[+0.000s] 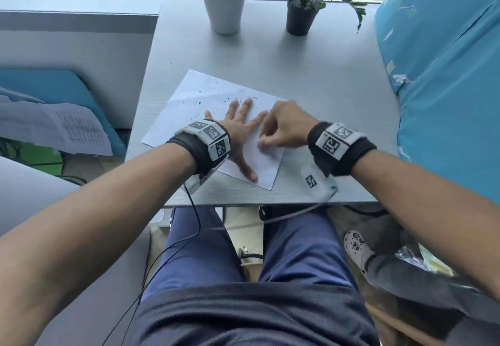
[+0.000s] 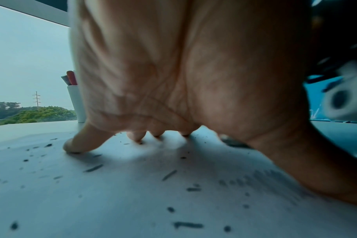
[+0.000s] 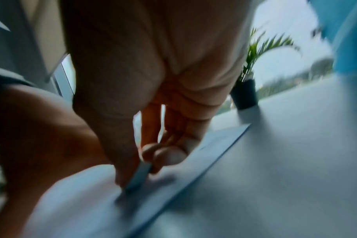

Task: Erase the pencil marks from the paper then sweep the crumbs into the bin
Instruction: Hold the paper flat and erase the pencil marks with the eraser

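A white sheet of paper (image 1: 194,107) lies at an angle on the grey table (image 1: 311,69), strewn with dark eraser crumbs (image 1: 201,101). My left hand (image 1: 238,129) lies flat on the sheet with fingers spread, pressing it down; the left wrist view shows its fingertips (image 2: 71,147) on the paper (image 2: 112,201) among crumbs (image 2: 187,225) and faint pencil marks (image 2: 275,182). My right hand (image 1: 281,129) pinches a small eraser (image 3: 137,177) between thumb and fingers, its tip on the paper (image 3: 81,201) near the sheet's right corner. The motion is blurred.
A white cup (image 1: 224,7) of pens and a potted plant (image 1: 301,15) stand at the table's far side. A white device (image 1: 316,183) with a cable lies near the front edge. Blue bags (image 1: 446,75) rise on the right. No bin is in view.
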`<state>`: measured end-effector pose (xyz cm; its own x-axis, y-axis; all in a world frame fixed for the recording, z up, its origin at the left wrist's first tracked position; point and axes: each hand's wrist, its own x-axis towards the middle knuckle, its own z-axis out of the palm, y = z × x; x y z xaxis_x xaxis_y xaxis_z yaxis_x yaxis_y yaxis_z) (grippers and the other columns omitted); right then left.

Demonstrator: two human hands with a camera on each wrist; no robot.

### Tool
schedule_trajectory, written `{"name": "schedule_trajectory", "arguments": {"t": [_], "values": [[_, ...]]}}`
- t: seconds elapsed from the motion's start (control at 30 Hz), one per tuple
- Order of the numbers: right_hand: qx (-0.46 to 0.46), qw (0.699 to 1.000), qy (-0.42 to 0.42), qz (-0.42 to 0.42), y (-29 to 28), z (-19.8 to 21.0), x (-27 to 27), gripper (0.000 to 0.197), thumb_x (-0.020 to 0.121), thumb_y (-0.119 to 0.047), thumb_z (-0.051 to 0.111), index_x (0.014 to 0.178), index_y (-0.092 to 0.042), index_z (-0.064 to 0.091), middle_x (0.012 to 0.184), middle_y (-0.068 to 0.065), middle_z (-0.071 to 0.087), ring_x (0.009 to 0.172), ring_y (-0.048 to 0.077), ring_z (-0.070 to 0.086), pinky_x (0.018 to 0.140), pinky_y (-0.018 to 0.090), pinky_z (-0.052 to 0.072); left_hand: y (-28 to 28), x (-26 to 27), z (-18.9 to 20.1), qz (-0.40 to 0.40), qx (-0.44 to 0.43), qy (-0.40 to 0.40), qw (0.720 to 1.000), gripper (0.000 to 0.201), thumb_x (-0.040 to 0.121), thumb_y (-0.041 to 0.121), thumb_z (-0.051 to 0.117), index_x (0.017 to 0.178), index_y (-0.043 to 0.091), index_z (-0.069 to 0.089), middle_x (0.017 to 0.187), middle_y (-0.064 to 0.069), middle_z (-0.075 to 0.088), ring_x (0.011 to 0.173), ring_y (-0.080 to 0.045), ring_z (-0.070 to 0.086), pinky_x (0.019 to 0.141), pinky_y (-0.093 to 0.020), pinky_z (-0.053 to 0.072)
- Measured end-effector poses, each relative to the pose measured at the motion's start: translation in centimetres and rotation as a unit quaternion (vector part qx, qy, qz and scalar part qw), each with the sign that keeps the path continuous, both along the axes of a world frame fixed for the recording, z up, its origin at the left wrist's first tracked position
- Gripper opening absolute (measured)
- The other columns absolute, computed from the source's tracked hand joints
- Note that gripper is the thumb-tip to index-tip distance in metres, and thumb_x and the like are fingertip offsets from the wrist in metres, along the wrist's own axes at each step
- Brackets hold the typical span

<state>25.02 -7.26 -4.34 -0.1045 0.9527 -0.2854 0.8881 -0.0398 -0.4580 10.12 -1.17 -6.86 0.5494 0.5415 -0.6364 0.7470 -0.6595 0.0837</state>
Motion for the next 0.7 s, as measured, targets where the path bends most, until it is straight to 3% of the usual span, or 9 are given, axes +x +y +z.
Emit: {"name": "schedule_trajectory", "arguments": {"t": [0.13, 0.23, 0.3, 0.37, 0.47, 0.63, 0.7], "values": [[0.064, 0.996, -0.010, -0.054, 1.8, -0.4, 1.6, 0.010, 0.071, -0.019, 0.074, 0.075, -0.011, 0.078, 0.063, 0.000, 0.068, 0.054, 0.008, 0.056, 0.048, 0.006, 0.036, 0.0, 0.0, 0.1, 0.001, -0.002, -0.006, 1.000, 0.166, 0.036, 0.077, 0.086, 0.148, 0.043, -0.030, 0.155, 0.003, -0.043, 0.145, -0.029, -0.035, 0.103, -0.083, 0.003], [-0.013, 1.000, 0.006, 0.015, -1.2, -0.6, -0.4, 0.006, 0.070, -0.022, 0.079, 0.073, -0.017, 0.077, 0.062, -0.008, 0.066, 0.059, 0.006, 0.060, 0.051, 0.014, 0.045, 0.0, 0.0, -0.2, -0.004, 0.002, -0.003, 1.000, 0.166, 0.034, 0.079, 0.085, 0.147, 0.043, -0.031, 0.155, 0.003, -0.044, 0.145, -0.029, -0.035, 0.104, -0.083, 0.003], [-0.049, 0.998, 0.022, 0.040, -1.4, -0.4, 0.0, 0.006, 0.072, -0.026, 0.081, 0.075, -0.021, 0.078, 0.065, -0.011, 0.069, 0.060, 0.001, 0.061, 0.052, 0.011, 0.045, -0.1, -0.1, 0.0, -0.004, 0.002, -0.001, 1.000, 0.166, 0.035, 0.078, 0.085, 0.147, 0.043, -0.032, 0.155, 0.004, -0.044, 0.145, -0.029, -0.035, 0.104, -0.083, 0.004], [-0.008, 1.000, 0.021, -0.012, 0.5, -0.2, 1.5, 0.009, 0.073, -0.025, 0.080, 0.078, -0.018, 0.079, 0.067, -0.005, 0.071, 0.056, 0.000, 0.059, 0.049, 0.007, 0.039, -0.1, -0.1, 0.1, -0.004, -0.001, 0.001, 1.000, 0.165, 0.037, 0.075, 0.087, 0.147, 0.044, -0.032, 0.155, 0.004, -0.044, 0.145, -0.028, -0.035, 0.104, -0.083, 0.003], [0.067, 0.995, 0.026, -0.070, 2.0, -0.5, 2.5, 0.011, 0.071, -0.020, 0.078, 0.077, -0.012, 0.079, 0.065, 0.000, 0.069, 0.057, 0.008, 0.058, 0.050, 0.011, 0.039, -0.1, -0.1, 0.1, -0.004, -0.006, -0.002, 1.000, 0.164, 0.038, 0.075, 0.087, 0.147, 0.043, -0.032, 0.155, 0.003, -0.044, 0.144, -0.029, -0.036, 0.103, -0.083, 0.002], [-0.019, 0.998, 0.051, 0.027, -1.9, -0.7, -0.3, 0.003, 0.072, -0.020, 0.079, 0.074, -0.020, 0.078, 0.062, -0.011, 0.068, 0.056, 0.001, 0.061, 0.053, 0.011, 0.045, 0.0, -0.1, -0.1, -0.012, 0.006, 0.005, 1.000, 0.166, 0.034, 0.079, 0.084, 0.146, 0.043, -0.033, 0.154, 0.004, -0.044, 0.145, -0.029, -0.035, 0.104, -0.083, 0.004], [-0.003, 0.999, 0.053, -0.003, -0.3, -0.5, 1.1, 0.005, 0.072, -0.023, 0.081, 0.076, -0.022, 0.078, 0.064, -0.010, 0.069, 0.057, -0.002, 0.061, 0.055, 0.012, 0.045, 0.0, -0.1, -0.1, -0.011, 0.002, 0.005, 1.000, 0.166, 0.034, 0.078, 0.085, 0.146, 0.044, -0.033, 0.154, 0.005, -0.044, 0.144, -0.028, -0.036, 0.104, -0.083, 0.003]]}}
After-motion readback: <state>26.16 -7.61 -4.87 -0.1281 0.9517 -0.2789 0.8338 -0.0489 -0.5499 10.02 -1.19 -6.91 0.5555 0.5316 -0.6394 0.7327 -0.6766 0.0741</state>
